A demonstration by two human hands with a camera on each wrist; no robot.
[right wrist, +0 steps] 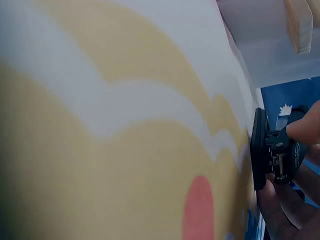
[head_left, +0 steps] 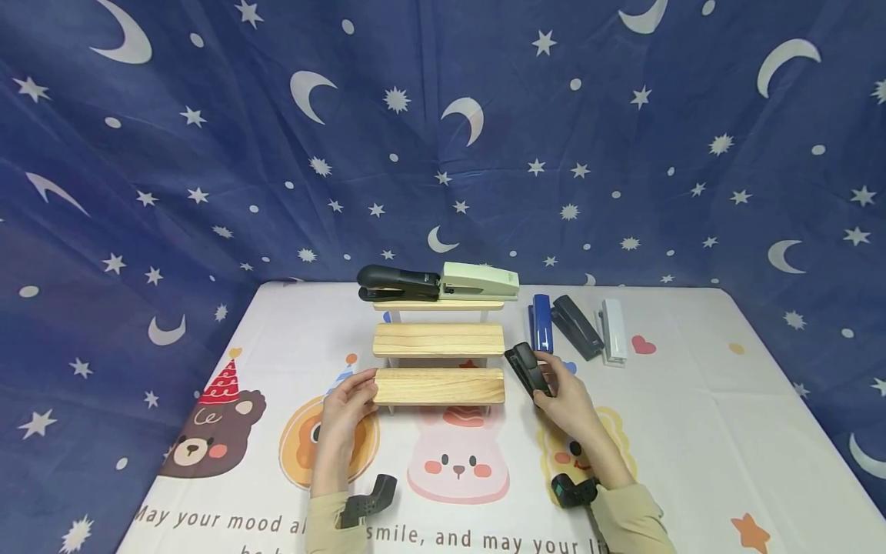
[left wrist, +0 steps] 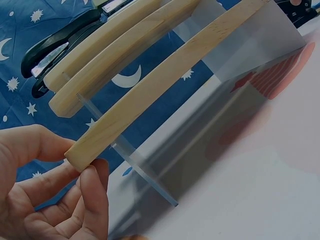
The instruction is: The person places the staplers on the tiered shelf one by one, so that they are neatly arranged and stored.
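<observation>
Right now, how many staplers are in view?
6. Black stapler and green stapler on the top shelf; blue, dark grey and white staplers on the table; small black stapler in the right hand.

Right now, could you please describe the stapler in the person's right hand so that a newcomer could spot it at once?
Start at the wooden three-step rack in the middle of the table. Just right of its lowest step, the right hand grips a small black stapler, lying at a slant. Unlike the blue stapler, dark grey stapler and white stapler behind it, it alone is held.
</observation>
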